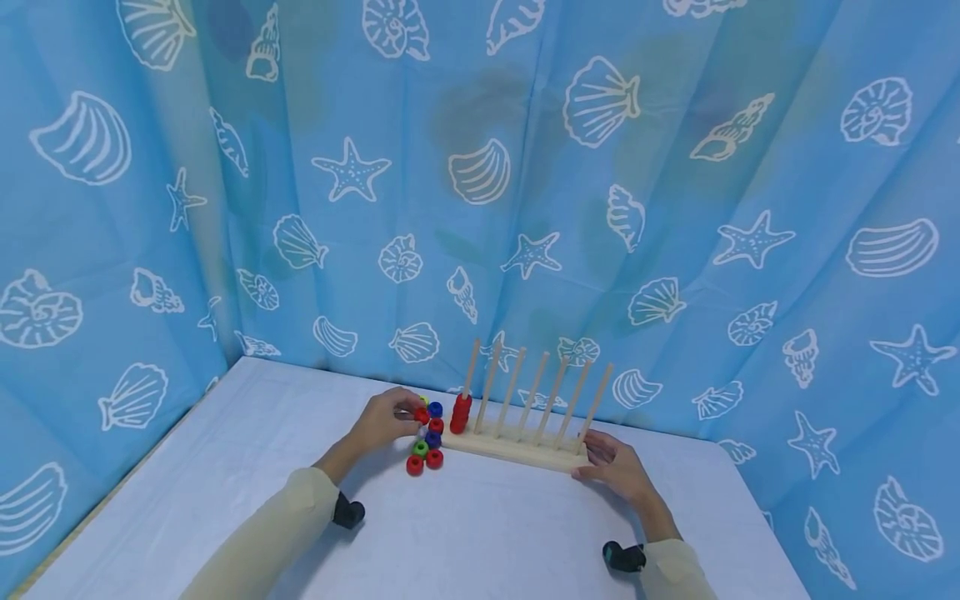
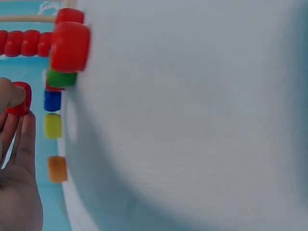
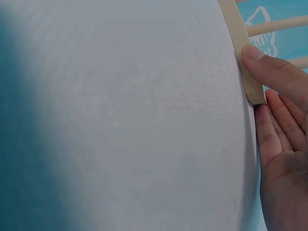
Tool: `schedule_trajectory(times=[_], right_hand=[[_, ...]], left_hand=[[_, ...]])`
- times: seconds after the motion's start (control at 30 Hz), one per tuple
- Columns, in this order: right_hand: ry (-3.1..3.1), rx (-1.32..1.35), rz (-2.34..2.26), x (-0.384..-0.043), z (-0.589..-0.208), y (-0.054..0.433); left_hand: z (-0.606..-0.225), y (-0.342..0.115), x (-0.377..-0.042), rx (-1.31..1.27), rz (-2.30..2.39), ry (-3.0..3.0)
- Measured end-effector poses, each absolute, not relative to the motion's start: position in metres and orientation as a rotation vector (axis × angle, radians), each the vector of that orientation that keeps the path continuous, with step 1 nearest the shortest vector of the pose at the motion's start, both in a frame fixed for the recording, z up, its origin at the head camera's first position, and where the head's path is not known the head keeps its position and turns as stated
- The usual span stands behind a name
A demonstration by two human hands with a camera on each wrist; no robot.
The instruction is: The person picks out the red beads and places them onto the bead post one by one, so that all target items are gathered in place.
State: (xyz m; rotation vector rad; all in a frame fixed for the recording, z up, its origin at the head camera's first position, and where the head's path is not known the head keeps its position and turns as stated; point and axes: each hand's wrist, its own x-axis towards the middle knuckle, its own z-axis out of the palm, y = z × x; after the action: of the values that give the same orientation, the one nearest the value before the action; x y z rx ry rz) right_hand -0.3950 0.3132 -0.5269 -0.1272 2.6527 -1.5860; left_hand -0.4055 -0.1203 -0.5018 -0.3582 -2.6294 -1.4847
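Observation:
Between thumb and fingers my left hand (image 1: 384, 419) pinches a red bead (image 2: 20, 98), raised beside a cluster of loose beads. My right hand (image 1: 618, 467) grips the right end of a wooden peg rack (image 1: 510, 450), thumb on the front edge and fingers behind. Several thin upright pegs (image 1: 531, 392) stand in a row along the rack. Red beads (image 1: 461, 414) are stacked on the leftmost peg; the other pegs carry none. Left of the rack lie loose red, blue and green beads, among them a green bead (image 1: 421, 448) and a blue bead (image 1: 435, 409).
A white-covered table (image 1: 480, 533) lies under everything. Blue curtains (image 1: 480, 208) with white shell prints hang behind and at both sides. In the left wrist view, a yellow bead (image 2: 52, 126) and an orange bead (image 2: 57, 169) sit near the left hand.

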Motion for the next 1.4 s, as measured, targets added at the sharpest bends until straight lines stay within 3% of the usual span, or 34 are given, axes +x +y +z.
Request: schedule_trajectory(times=[1.4], right_hand=[[2.665,-0.128,-1.581,-0.394,-0.528,0.316]], left_hand=[[-0.365,-0.078,-0.427,-0.765,-1.497,-2.229]])
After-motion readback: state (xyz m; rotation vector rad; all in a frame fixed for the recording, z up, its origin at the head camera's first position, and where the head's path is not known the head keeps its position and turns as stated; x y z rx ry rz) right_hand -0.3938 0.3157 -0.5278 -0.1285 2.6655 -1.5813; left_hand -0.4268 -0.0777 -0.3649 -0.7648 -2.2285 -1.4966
